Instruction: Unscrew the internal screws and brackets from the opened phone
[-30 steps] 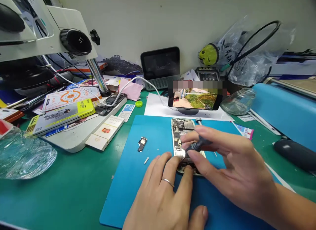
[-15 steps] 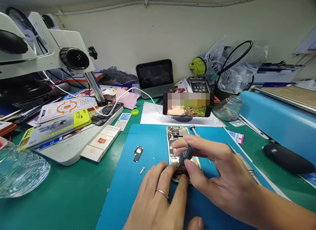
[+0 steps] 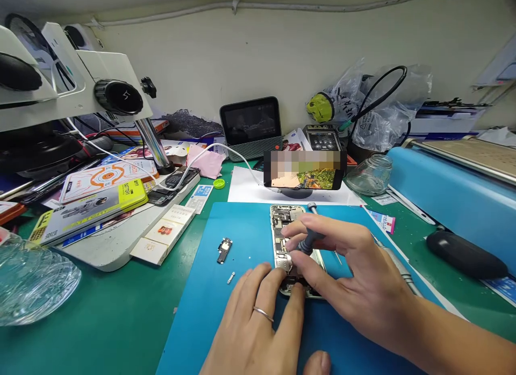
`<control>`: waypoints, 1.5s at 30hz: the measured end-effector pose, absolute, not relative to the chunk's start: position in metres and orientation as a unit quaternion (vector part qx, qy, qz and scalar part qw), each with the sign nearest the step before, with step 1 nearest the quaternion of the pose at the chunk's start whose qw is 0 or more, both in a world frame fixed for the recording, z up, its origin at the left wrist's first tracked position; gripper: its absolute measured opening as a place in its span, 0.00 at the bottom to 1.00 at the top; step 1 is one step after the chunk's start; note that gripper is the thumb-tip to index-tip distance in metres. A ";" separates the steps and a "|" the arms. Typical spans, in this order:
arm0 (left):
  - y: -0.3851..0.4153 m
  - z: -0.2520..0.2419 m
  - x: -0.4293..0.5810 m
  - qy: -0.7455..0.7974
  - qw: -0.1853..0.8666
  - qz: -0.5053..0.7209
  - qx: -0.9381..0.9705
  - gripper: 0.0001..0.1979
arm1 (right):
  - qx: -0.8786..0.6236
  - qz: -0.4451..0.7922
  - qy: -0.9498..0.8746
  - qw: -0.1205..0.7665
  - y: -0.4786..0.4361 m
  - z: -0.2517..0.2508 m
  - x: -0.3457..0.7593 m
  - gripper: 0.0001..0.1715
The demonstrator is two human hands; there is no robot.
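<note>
An opened smartphone (image 3: pixel 282 232) with bare circuit parts lies on the blue mat (image 3: pixel 193 321). My left hand (image 3: pixel 262 326) is spread, with fingertips on the phone's lower end and its left edge. Above the phone, my right hand (image 3: pixel 355 273) grips a dark-handled screwdriver (image 3: pixel 308 240) between thumb and fingers. Its silver cap (image 3: pixel 312 206) sticks out past the fingers; the thumb hides its lower end. Left of the phone lie a small black phone module (image 3: pixel 224 250) and a tiny metal bracket (image 3: pixel 231 278).
A grey pen-like tool (image 3: pixel 397 267) rests right of my right hand. Behind the mat stands a propped phone (image 3: pixel 304 171). Microscope arm (image 3: pixel 116 85), battery box (image 3: pixel 92 211) and glass dish (image 3: pixel 36 281) occupy the left; a glass jar (image 3: pixel 370 175) and black case (image 3: pixel 465 255) the right.
My right thumb has moved up and left over the screwdriver, whose lower end is now hidden. My left hand stays on the phone. The view has shifted slightly.
</note>
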State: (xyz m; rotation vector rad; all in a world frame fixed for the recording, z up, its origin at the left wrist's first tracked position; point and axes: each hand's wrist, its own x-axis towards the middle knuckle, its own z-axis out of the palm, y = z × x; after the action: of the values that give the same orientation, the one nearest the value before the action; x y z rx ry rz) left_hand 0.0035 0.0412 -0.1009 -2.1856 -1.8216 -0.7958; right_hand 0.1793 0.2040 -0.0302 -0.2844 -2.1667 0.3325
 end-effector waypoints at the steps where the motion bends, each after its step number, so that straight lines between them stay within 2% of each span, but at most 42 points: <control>1: 0.041 -0.099 0.004 -0.615 0.088 -0.271 -0.735 0.34 | -0.117 0.140 -0.875 0.448 0.204 -0.031 0.179 0.31; 4: 0.039 -0.089 0.001 -0.608 0.072 -0.258 -0.748 0.34 | -0.115 0.163 -0.871 0.449 0.203 -0.032 0.181 0.34; 8: 0.039 -0.072 -0.006 -0.596 0.063 -0.230 -0.766 0.34 | -0.134 0.197 -0.863 0.445 0.203 -0.033 0.182 0.27; 13: 0.039 -0.067 -0.004 -0.603 0.055 -0.242 -0.758 0.35 | -0.141 0.237 -0.849 0.451 0.201 -0.035 0.178 0.38; 19: 0.038 -0.069 0.002 -0.609 0.086 -0.269 -0.741 0.29 | -0.143 0.254 -0.833 0.469 0.199 -0.034 0.177 0.40; 26: 0.036 -0.064 0.003 -0.614 0.052 -0.266 -0.741 0.30 | -0.138 0.259 -0.827 0.479 0.199 -0.032 0.180 0.41; 32: 0.037 -0.067 0.003 -0.611 0.074 -0.249 -0.748 0.29 | -0.142 0.272 -0.816 0.490 0.193 -0.032 0.183 0.44; 39: 0.041 -0.075 0.008 -0.607 0.099 -0.302 -0.728 0.28 | -0.138 0.290 -0.816 0.481 0.191 -0.029 0.186 0.44; 45: 0.041 -0.074 0.010 -0.610 0.128 -0.314 -0.717 0.20 | -0.132 0.289 -0.813 0.488 0.190 -0.027 0.187 0.48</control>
State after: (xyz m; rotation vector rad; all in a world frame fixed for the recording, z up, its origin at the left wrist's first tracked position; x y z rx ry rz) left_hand 0.0101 0.0413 -0.0741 -2.0841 -1.7736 -0.9125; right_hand 0.1873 0.1902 -0.0268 -0.3201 -1.9762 0.7033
